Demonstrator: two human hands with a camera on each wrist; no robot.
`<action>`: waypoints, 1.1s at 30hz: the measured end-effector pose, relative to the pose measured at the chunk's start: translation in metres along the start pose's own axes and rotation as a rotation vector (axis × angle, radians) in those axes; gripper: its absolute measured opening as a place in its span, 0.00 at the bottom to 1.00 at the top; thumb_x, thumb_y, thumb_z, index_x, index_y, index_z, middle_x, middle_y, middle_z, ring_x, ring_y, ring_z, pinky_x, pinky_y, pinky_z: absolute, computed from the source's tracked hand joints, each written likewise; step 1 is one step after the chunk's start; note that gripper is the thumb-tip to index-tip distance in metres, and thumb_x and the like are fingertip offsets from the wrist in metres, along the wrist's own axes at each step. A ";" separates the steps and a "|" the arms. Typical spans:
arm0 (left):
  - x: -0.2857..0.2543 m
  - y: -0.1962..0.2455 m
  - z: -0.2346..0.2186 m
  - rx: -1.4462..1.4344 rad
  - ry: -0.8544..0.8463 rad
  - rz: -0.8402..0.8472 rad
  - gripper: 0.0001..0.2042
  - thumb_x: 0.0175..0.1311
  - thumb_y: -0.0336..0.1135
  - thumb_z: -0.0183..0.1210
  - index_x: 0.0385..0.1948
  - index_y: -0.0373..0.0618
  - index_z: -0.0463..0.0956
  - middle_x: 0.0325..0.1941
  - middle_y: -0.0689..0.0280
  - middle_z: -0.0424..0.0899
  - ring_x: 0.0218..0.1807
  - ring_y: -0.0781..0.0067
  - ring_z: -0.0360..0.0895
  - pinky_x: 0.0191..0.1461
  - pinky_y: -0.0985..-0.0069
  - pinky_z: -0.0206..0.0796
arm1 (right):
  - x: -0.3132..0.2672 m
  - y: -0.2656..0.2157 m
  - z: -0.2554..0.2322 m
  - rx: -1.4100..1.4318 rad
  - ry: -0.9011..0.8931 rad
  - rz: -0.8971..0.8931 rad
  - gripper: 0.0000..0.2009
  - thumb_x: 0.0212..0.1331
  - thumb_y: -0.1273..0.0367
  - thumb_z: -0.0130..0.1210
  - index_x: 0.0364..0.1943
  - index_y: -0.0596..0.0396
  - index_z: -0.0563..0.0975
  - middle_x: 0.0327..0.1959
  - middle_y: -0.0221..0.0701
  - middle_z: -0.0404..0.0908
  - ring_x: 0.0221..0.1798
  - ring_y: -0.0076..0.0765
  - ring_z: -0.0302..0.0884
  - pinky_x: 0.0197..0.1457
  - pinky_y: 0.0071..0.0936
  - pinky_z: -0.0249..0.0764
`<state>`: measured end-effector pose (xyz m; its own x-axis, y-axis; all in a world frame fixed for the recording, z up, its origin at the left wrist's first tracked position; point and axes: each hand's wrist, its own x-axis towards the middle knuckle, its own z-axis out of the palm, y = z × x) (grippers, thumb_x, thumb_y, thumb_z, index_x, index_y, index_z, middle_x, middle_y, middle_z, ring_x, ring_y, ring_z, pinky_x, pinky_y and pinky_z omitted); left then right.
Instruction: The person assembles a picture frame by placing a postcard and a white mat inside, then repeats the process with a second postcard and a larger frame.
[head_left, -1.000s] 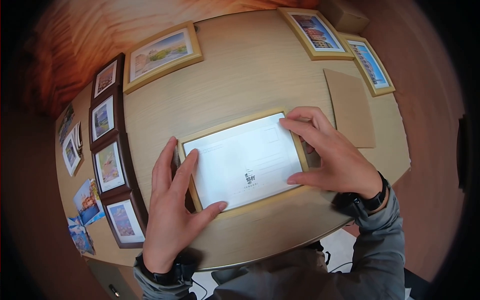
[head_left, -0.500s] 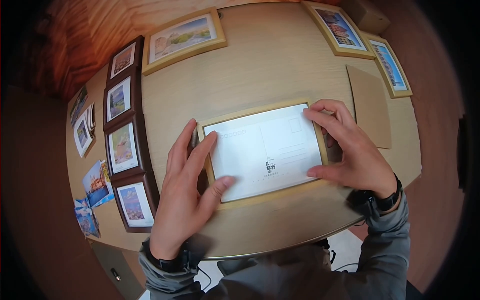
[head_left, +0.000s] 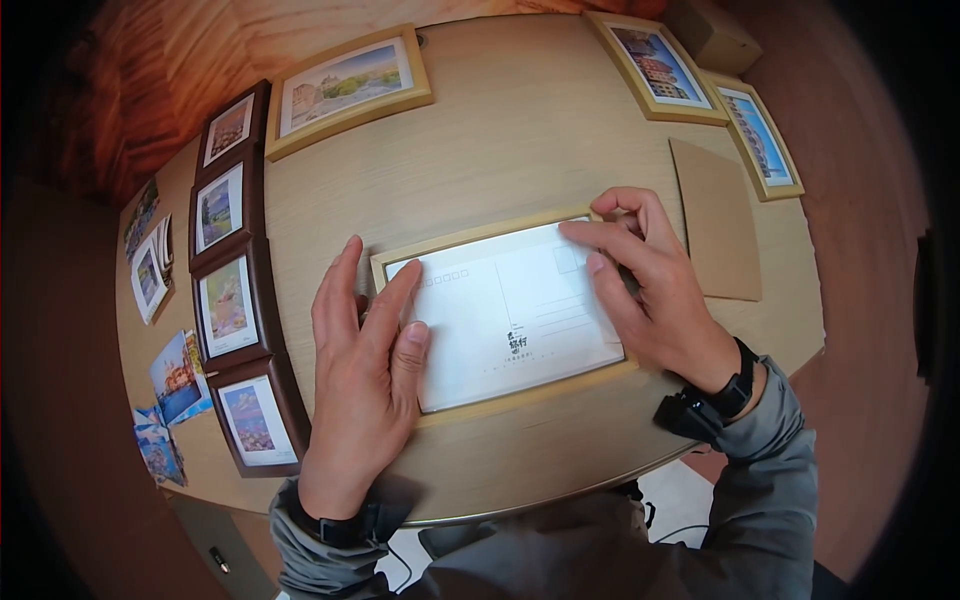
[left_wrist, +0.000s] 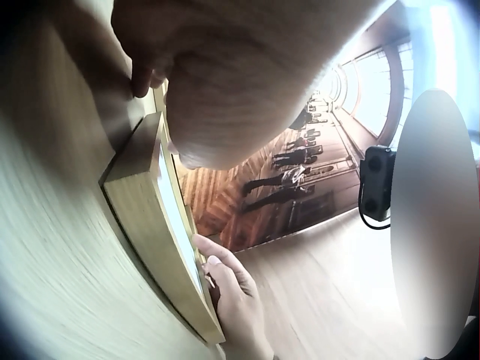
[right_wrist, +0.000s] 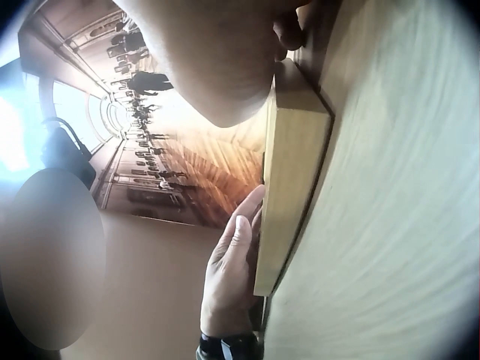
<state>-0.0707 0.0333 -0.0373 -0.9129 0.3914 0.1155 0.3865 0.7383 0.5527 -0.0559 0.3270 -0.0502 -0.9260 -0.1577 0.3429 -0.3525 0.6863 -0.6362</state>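
A light wooden photo frame [head_left: 480, 236] lies on the table before me, with a white postcard [head_left: 470, 335] inside it, printed side with address lines facing up. My left hand [head_left: 365, 375] lies along the frame's left side, index fingertip at the card's upper left corner and thumb over its left edge. Over the right side is my right hand [head_left: 655, 285]. Its index finger reaches onto the card's upper right corner, the thumb is just below over the card, and the other fingers bend by the frame's corner. Seen from the left wrist, the frame's side [left_wrist: 154, 232] stands thick above the table.
Dark brown frames with pictures [head_left: 228, 305] form a column at left, beside loose postcards [head_left: 180, 375]. A wooden frame [head_left: 350, 90] stands at the back left; two more [head_left: 655, 65] are at the back right, near a brown board [head_left: 715, 220] and a cardboard box [head_left: 710, 40].
My right thumb has risen from the card's lower right edge to near the index finger, which has moved inward over the card. My left thumb has drawn up toward its index finger.
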 end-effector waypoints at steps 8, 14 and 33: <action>0.000 0.000 0.003 -0.057 0.000 -0.015 0.19 0.77 0.36 0.57 0.66 0.43 0.77 0.80 0.40 0.59 0.79 0.34 0.58 0.80 0.51 0.54 | -0.002 0.000 0.000 0.038 -0.014 0.046 0.12 0.68 0.78 0.56 0.53 0.62 0.83 0.56 0.42 0.71 0.42 0.35 0.73 0.48 0.31 0.73; 0.001 0.001 0.001 -0.044 -0.004 0.025 0.20 0.74 0.35 0.60 0.66 0.41 0.77 0.79 0.37 0.59 0.78 0.32 0.58 0.79 0.51 0.56 | 0.000 -0.004 0.001 0.050 -0.023 0.050 0.12 0.69 0.80 0.54 0.53 0.63 0.83 0.58 0.41 0.70 0.47 0.37 0.74 0.55 0.31 0.74; 0.000 0.006 -0.001 -0.006 -0.033 -0.009 0.21 0.73 0.35 0.61 0.66 0.42 0.77 0.79 0.39 0.59 0.78 0.33 0.59 0.79 0.50 0.58 | -0.002 0.000 -0.001 0.049 -0.022 0.065 0.11 0.69 0.79 0.56 0.52 0.62 0.84 0.58 0.41 0.71 0.44 0.34 0.74 0.49 0.30 0.74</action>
<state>-0.0688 0.0368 -0.0329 -0.9113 0.4033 0.0832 0.3778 0.7383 0.5587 -0.0542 0.3280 -0.0504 -0.9499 -0.1294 0.2847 -0.2967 0.6603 -0.6899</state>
